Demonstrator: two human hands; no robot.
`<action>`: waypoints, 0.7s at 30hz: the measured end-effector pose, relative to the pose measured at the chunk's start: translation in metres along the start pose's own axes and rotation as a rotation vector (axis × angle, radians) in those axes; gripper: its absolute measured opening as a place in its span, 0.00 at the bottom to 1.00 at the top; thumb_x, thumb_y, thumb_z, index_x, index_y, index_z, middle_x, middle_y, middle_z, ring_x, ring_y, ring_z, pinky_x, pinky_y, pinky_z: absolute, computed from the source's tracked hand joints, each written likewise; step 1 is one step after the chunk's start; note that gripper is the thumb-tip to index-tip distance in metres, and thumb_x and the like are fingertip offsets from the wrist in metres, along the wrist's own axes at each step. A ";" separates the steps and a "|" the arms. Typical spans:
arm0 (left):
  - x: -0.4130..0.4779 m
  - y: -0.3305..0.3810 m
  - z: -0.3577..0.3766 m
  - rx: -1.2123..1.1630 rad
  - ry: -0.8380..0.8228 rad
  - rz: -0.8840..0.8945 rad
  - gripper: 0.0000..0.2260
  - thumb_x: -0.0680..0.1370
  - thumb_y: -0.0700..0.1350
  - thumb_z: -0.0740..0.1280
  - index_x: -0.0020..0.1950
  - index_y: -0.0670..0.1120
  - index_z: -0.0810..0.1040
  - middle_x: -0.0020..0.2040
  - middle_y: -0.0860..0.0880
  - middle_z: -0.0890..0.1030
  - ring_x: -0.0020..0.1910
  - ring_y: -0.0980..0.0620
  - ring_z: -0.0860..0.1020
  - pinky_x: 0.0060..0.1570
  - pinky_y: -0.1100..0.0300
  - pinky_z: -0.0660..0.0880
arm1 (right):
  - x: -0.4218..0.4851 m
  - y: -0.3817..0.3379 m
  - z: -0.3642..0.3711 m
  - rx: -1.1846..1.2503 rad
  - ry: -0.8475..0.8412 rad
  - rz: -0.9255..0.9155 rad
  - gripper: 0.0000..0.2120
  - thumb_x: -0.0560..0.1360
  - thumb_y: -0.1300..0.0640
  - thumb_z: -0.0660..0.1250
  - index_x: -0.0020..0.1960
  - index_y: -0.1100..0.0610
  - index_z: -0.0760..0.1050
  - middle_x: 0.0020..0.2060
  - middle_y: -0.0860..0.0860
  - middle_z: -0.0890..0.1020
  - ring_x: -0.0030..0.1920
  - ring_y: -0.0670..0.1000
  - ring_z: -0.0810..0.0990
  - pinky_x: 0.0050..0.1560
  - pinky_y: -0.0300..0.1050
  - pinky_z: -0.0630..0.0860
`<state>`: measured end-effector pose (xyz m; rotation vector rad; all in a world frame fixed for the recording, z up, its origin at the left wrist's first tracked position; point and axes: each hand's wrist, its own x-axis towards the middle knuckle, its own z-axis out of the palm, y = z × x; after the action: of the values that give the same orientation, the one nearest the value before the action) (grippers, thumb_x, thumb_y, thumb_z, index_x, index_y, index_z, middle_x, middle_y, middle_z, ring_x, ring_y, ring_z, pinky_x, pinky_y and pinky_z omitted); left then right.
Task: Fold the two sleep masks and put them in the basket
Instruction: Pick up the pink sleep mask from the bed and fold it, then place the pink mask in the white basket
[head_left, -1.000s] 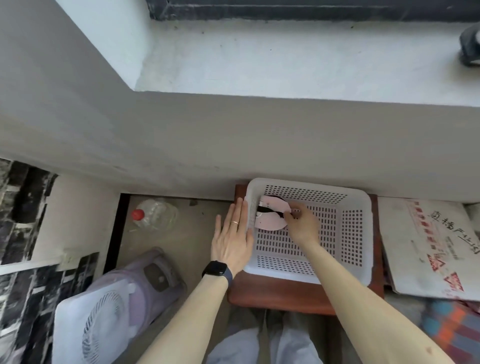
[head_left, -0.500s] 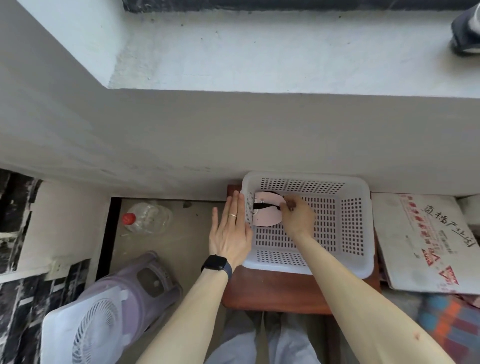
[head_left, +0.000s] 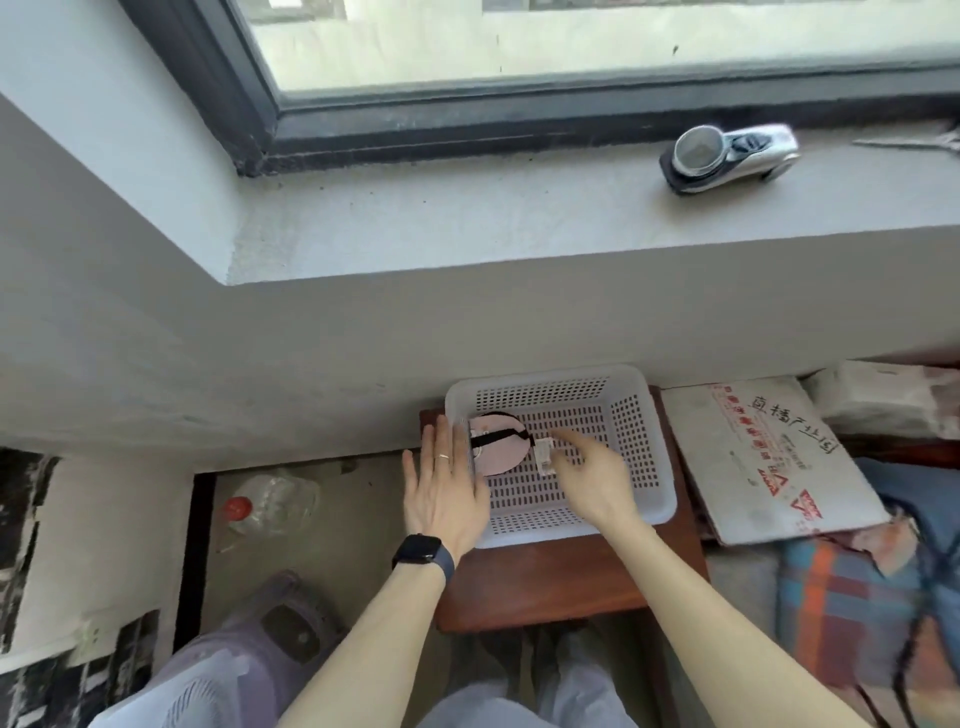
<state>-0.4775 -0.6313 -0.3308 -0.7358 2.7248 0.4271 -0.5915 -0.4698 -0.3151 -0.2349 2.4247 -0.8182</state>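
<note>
A white perforated plastic basket (head_left: 636, 410) stands on a small red-brown wooden table (head_left: 561, 582) under the window sill. Inside its left end lies a folded pink sleep mask (head_left: 501, 454) with a black strap across it and a white tag at its right side. I cannot tell whether a second mask lies under it. My left hand (head_left: 447, 488) rests flat, fingers together, against the basket's left outer wall. My right hand (head_left: 592, 475) hovers inside the basket just right of the mask, fingers loosely spread, holding nothing.
A silver device (head_left: 727, 156) lies on the window sill. A printed cardboard sheet (head_left: 763, 457) and plaid cloth (head_left: 847, 613) sit to the right. A plastic bottle with a red cap (head_left: 265, 504) and a purple-white fan (head_left: 228, 670) are on the floor at left.
My right hand has let go of the pink mask and drawn back to the right; the mask stays in the basket. The camera has tilted up, showing the window.
</note>
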 end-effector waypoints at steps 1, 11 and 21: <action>-0.002 0.007 -0.011 0.016 -0.009 0.039 0.33 0.79 0.53 0.56 0.81 0.44 0.50 0.82 0.44 0.51 0.80 0.43 0.49 0.76 0.40 0.49 | -0.015 0.000 -0.013 -0.009 0.022 -0.023 0.18 0.78 0.49 0.62 0.67 0.50 0.76 0.64 0.48 0.81 0.66 0.51 0.77 0.60 0.40 0.70; -0.047 0.169 -0.102 0.181 0.042 0.717 0.31 0.79 0.56 0.55 0.80 0.47 0.55 0.80 0.46 0.60 0.79 0.44 0.54 0.76 0.40 0.50 | -0.211 0.053 -0.160 -0.102 0.580 0.031 0.18 0.78 0.44 0.63 0.66 0.44 0.77 0.67 0.41 0.77 0.74 0.44 0.65 0.72 0.43 0.59; -0.286 0.418 -0.077 0.161 0.070 1.445 0.31 0.78 0.58 0.57 0.80 0.51 0.54 0.81 0.49 0.58 0.80 0.47 0.51 0.76 0.42 0.50 | -0.523 0.183 -0.226 -0.192 1.184 0.463 0.19 0.78 0.46 0.64 0.67 0.49 0.77 0.67 0.47 0.79 0.72 0.50 0.68 0.73 0.48 0.64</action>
<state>-0.4745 -0.1879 -0.0746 1.3825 2.7978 0.4003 -0.2848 -0.0369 -0.0389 0.9837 3.3937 -0.5533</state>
